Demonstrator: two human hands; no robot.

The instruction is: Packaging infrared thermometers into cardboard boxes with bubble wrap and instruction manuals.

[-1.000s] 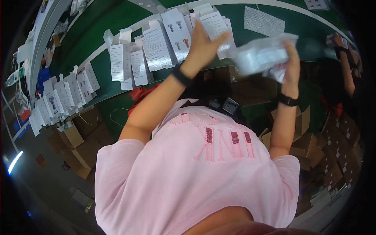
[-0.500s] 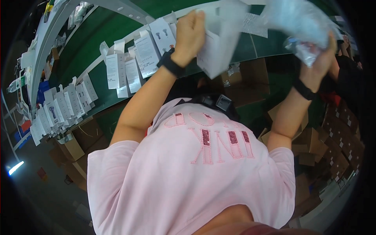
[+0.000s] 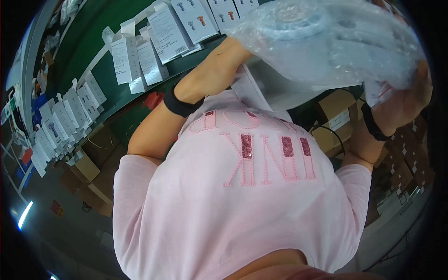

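Note:
My left hand (image 3: pixel 221 67), with a black band at the wrist, grips a white carton (image 3: pixel 280 88) by its left side; its fingertips are hidden behind bubble wrap. The carton is tilted, and its pale inside shows. Over it hangs a bubble-wrapped pale blue device (image 3: pixel 298 28) with a round, ring-like part. My right hand (image 3: pixel 413 100) is closed on the right end of this wrapped device. A small clear plastic bag (image 3: pixel 377 92) with red marks hangs by the right fingers, against the wrap.
White printed cartons (image 3: pixel 126 58) stand with flaps up along the green bench (image 3: pixel 112 109), and several more (image 3: pixel 70 114) are lined up farther left. Brown cardboard boxes (image 3: pixel 333 116) lie below on the right, others (image 3: pixel 88 179) at lower left. A pale metal frame (image 3: pixel 29 51) rises at the left.
The wrapped device has moved left and nearer, from apart at the right to over the carton. My left hand has drawn the carton nearer my body and tilted it.

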